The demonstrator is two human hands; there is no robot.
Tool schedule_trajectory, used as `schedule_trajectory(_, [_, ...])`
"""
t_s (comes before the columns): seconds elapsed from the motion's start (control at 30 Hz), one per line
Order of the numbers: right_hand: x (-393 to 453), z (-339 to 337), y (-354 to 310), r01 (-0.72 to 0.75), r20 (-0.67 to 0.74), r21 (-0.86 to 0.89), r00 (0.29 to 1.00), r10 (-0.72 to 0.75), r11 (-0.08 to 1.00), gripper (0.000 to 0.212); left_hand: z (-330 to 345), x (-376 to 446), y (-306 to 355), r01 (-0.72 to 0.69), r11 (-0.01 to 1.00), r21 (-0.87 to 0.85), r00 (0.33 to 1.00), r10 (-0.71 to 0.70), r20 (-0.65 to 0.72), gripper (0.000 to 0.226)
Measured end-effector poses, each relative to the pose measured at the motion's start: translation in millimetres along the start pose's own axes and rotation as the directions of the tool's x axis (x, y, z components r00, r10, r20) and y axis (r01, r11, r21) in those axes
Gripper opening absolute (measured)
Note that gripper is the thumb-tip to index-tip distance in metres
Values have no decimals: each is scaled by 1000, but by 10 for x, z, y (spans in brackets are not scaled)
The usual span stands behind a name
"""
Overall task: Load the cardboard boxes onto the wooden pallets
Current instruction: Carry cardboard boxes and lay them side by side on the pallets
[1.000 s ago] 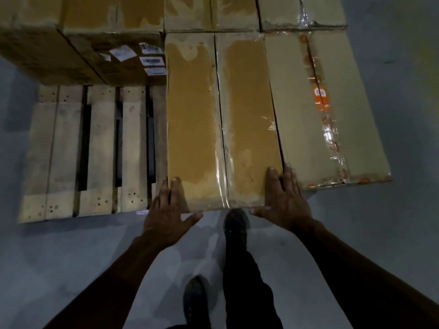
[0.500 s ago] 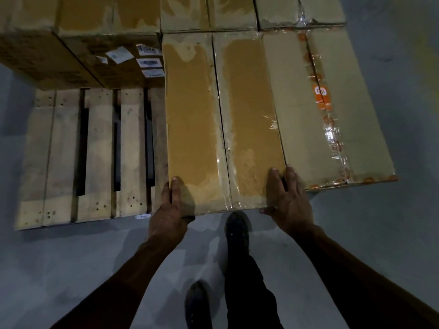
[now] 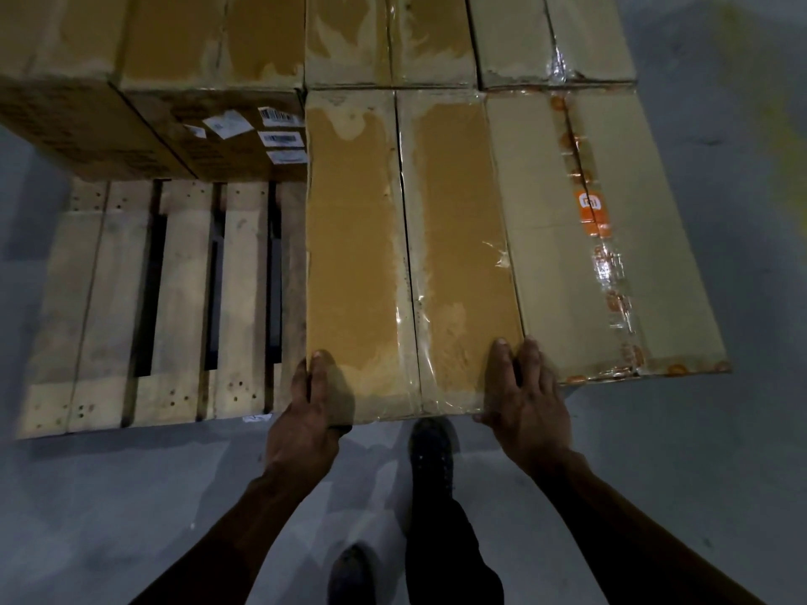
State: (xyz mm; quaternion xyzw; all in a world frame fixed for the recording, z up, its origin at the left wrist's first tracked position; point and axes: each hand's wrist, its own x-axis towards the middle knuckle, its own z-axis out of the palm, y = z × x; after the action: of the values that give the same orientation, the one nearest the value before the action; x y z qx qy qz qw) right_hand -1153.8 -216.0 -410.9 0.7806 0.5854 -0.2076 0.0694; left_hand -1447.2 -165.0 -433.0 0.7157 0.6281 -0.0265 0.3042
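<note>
A long brown cardboard box [image 3: 410, 255] with a taped centre seam lies on the wooden pallet [image 3: 166, 307], its near end toward me. My left hand [image 3: 310, 412] grips the box's near left corner, fingers wrapped down its left side. My right hand [image 3: 524, 395] holds the near right corner, fingers lying on top by the gap to the neighbouring box and thumb on the front face. A paler box [image 3: 602, 238] with an orange logo and clear tape sits tight against it on the right.
More boxes fill the back row [image 3: 393, 37]. A box with white barcode labels [image 3: 244, 137] stands at the back left of the pallet. Bare pallet slats show at the front left. Grey concrete floor [image 3: 109, 517] surrounds it; my dark shoes [image 3: 430, 451] stand close to the box's front.
My left hand moved from lying flat before the box to gripping its left corner. The right hand slid slightly forward on the right corner. The box has hardly shifted.
</note>
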Motion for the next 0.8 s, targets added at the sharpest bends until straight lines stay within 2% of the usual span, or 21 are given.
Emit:
schedule_trajectory(0.23, [-1,-59,-38,-13,48,-9,999,14,1000,116,20,13,-26,-13,999,36,999,12,36,128])
schedule_trajectory(0.4, [-32,-273,-125,-57,199,34,979,49,998,106,-231,12,163,68,981,180,992,-87,96,111])
schedule_trajectory(0.5, [-220,-506,-220,-130,280,110,955,95,985,93,-455,-58,364,88,969,230,984,-121,134,90])
schedule_trajectory(0.57, [-452,-667,-306,-179,253,213,960,122,961,87,-613,-185,556,83,958,274,982,-126,144,76])
schedule_trajectory(0.7, [-1070,-958,-423,-234,144,329,970,196,915,80,-944,-547,912,4,933,360,972,-89,218,69])
schedule_trajectory(0.8, [-1594,-1157,-483,-246,32,407,966,255,880,67,-1160,-936,1139,-102,923,371,981,31,192,65])
